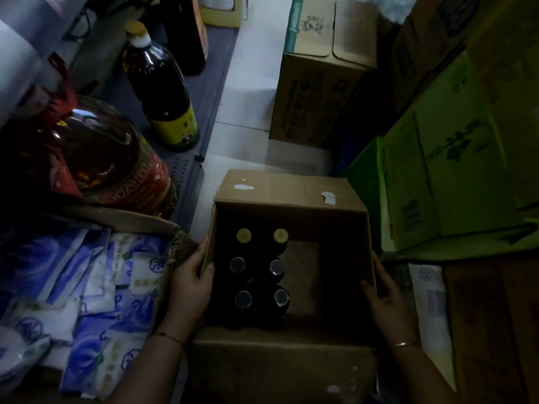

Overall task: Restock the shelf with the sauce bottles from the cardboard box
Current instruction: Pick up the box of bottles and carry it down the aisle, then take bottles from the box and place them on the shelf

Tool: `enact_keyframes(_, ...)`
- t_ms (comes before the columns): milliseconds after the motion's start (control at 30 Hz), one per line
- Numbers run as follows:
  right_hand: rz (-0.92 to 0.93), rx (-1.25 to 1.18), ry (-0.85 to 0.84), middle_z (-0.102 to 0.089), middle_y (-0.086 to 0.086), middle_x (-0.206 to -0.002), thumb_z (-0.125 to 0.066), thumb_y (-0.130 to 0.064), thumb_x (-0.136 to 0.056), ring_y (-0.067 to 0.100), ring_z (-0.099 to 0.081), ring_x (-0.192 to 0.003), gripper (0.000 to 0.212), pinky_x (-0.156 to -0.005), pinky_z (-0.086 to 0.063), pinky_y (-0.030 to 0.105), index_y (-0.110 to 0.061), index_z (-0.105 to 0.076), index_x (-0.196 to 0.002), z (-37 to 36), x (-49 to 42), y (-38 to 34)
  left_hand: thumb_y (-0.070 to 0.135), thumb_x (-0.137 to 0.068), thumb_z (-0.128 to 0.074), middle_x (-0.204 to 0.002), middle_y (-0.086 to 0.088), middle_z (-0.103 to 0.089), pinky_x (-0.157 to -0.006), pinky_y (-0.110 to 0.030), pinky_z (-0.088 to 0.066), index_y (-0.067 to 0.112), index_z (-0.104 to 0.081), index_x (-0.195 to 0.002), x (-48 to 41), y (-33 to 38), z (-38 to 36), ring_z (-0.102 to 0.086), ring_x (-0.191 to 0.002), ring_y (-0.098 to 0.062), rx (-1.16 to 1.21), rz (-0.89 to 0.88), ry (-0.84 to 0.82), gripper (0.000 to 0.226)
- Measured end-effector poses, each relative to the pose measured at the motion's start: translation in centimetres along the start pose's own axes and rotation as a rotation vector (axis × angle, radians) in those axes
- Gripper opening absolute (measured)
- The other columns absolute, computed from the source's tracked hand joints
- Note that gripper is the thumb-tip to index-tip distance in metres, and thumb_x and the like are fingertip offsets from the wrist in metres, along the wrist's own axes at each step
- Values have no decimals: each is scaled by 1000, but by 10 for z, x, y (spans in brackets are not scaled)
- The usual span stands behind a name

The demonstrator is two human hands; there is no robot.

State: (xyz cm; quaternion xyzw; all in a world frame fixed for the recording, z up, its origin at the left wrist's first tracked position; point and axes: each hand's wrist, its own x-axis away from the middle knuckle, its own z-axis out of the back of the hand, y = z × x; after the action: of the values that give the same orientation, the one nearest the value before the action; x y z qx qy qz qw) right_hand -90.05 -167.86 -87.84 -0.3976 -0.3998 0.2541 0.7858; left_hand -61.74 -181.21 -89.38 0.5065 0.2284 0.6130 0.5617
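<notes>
While both bare hands press against the sides of the open brown cardboard box (291, 196), nothing has yet been lifted out. The left hand (191, 282) curls over the box's left wall, fingers just inside the rim; the right hand (388, 295) lies flat against the right wall. So each grip is closed on the box, not on a bottle.

Inside the box, six dark sauce bottles (259, 269) stand upright in two columns of three against its left wall. The two farthest have gold caps; the other four have dark, shiny tops. The right part of the box floor is bare.

Left of the box runs a grey metal shelf (210, 91), carrying a tall dark bottle with a yellow label (163, 91) and a large amber oil jug (108, 156).

The bottles look like glass: probably heavy, rigid, smooth and breakable. Each is best taken by the neck just under the cap, then supported beneath. The half-loaded box would likely tip leftward if raised.
</notes>
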Motion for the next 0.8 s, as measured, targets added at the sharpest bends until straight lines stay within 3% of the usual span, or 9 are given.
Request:
enact_keyframes(267,-5,37,-12,-45,4,-142,-52,0,-90,20,-41,-129,59,-104,-35,37,-31,-34,-137,-1,0,5,-1,-93,-48,-132,9,-42,-99,-25,-34,13,-37,-142,6,0,-1,-39,-126,-10,20,18,-8,52)
enact_keyframes(433,-44,131,-77,-51,8,-136,-57,-6,-89,16,-47,-121,57,-96,-37,30,-17,-36,-141,6,13,-5,3,-90,-55,-143,1,-42,-110,-44,-36,21,-29,-146,17,-1,5,-41,-133,-20,104,118,-33,64)
enact_keyframes(567,22,251,-2,-59,9,-127,-54,-4,-90,14,-51,-111,41,-93,-38,27,-12,-50,-130,8,39,-27,17,-86,-64,-149,-2,-40,-111,-49,-36,30,-31,-144,37,3,14,-39,-136,-20,53,153,-30,68)
enact_keyframes(733,162,474,17,-61,11,-123,-61,-4,-85,26,-54,-117,32,-99,-40,32,-9,-62,-116,-15,64,-34,11,-85,-65,-125,1,-59,-96,-31,-46,21,-55,-127,68,24,9,-55,-115,-12,-79,61,86,44)
enact_keyframes(800,171,445,-59,-64,5,-110,-65,-4,-83,21,-58,-107,29,-93,-38,14,-9,-65,-112,-30,66,-31,8,-83,-67,-115,4,-60,-85,-22,-51,22,-56,-126,71,28,2,-60,-97,-8,-85,49,48,46)
